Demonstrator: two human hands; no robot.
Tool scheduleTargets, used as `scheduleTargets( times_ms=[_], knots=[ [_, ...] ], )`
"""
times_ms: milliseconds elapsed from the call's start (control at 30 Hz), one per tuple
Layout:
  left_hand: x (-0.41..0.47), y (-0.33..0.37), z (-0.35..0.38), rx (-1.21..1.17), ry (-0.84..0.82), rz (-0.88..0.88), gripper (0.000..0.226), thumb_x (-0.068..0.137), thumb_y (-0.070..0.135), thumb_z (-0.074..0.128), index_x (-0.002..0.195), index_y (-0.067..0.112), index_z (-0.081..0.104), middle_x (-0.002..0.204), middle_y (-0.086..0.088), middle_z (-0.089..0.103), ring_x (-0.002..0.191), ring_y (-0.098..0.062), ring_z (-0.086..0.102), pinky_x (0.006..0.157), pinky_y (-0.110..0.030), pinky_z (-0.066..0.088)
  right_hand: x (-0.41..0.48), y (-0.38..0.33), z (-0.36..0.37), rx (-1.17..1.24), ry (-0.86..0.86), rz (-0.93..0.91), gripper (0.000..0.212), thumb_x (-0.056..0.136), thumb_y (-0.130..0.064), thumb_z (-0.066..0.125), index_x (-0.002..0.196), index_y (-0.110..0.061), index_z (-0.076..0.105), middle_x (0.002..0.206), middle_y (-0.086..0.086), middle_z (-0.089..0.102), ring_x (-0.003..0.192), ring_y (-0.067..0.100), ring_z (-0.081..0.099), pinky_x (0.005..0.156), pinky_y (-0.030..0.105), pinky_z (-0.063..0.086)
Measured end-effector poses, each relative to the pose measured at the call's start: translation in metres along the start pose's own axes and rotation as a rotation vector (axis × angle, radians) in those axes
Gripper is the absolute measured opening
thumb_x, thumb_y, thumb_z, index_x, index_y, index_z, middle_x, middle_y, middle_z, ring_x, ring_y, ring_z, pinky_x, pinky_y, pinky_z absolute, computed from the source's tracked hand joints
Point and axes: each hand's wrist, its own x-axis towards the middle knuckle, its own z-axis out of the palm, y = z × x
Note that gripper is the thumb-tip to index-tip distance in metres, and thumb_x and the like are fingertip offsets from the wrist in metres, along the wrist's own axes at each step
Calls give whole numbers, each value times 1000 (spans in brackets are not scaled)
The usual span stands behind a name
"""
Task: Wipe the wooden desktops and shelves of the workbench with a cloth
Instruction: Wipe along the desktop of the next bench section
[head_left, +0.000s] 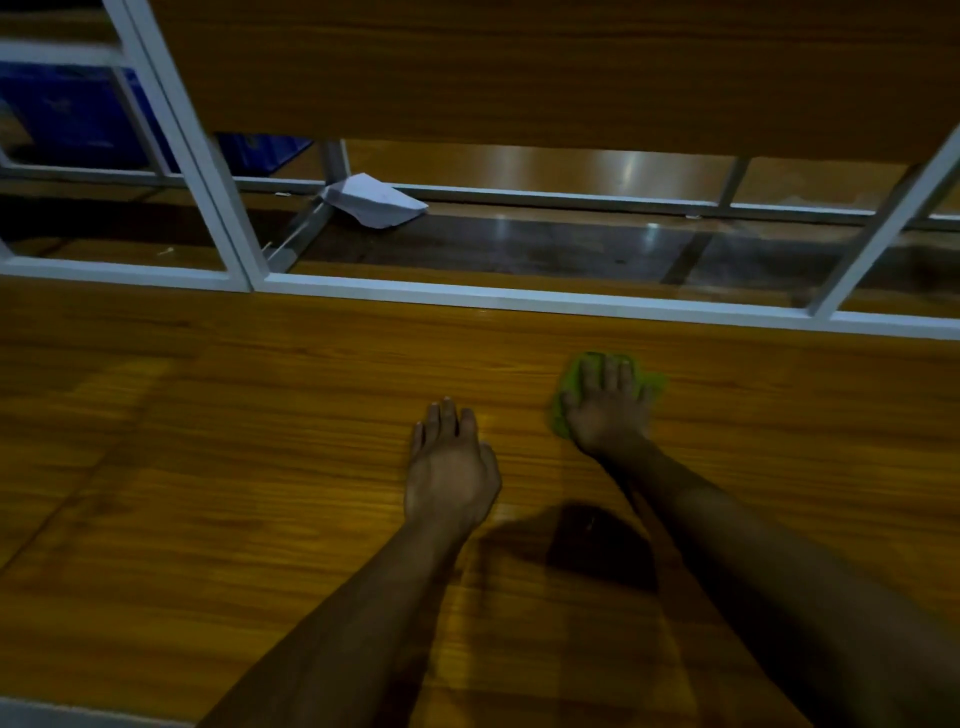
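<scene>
Now my right hand (605, 410) lies flat on the green cloth (567, 378), fingers spread, so the whole palm presses it to the desktop (208, 441) near the white rail (519, 299) at the back. My left hand (449, 467) rests flat on the wood just beside, holding nothing, likely bracing my reach. The shelf (519, 67) above looks untouched; paper (374, 200) lies beyond the rail.
</scene>
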Motion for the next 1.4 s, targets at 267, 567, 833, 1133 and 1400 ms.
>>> scheduleTargets(
  times_ms=[267, 567, 833, 1133, 1400],
  knots=[
    [0, -1, -3, 20, -33, 49, 59, 101, 34, 27, 153, 8, 20, 163, -16, 12, 151, -31, 6, 122, -44, 7, -43, -61, 12, -10, -4, -300, 70, 99, -62, 12, 160, -31, 0, 168, 2, -8, 154, 24, -12, 121, 51, -6],
    [2, -5, -9, -182, -104, 159, 54, 99, 33, 37, 151, 16, 32, 164, -8, 12, 152, -21, 1, 122, -36, -2, -56, 16, 13, 54, 84, 159, 81, 94, -69, 7, 161, -25, 2, 168, 10, -3, 154, 31, -5, 122, 56, 1],
    [-5, -4, -13, -136, -117, 148, 56, 100, 31, 39, 151, 10, 29, 163, -9, 16, 151, -23, 6, 121, -36, 0, -77, -91, 17, 24, 3, -42, 67, 104, -60, 19, 161, -30, 2, 168, 2, -9, 154, 25, -11, 121, 52, -4],
    [-51, -9, -13, 6, -134, 270, 65, 101, 41, 30, 154, 5, 16, 163, -17, 9, 151, -29, 5, 121, -41, 4, -119, 35, 16, 83, 68, 145, 72, 101, -63, 18, 161, -26, 5, 169, 6, -3, 155, 28, -6, 122, 53, 1],
    [-103, -31, -13, 20, -83, 329, 60, 103, 41, 30, 154, 10, 24, 163, -10, 15, 151, -23, 9, 122, -39, 8, -142, -37, 23, 36, 83, 29, 64, 105, -50, 20, 161, -23, 7, 168, 10, 2, 155, 32, -1, 122, 55, 2]
  ],
)
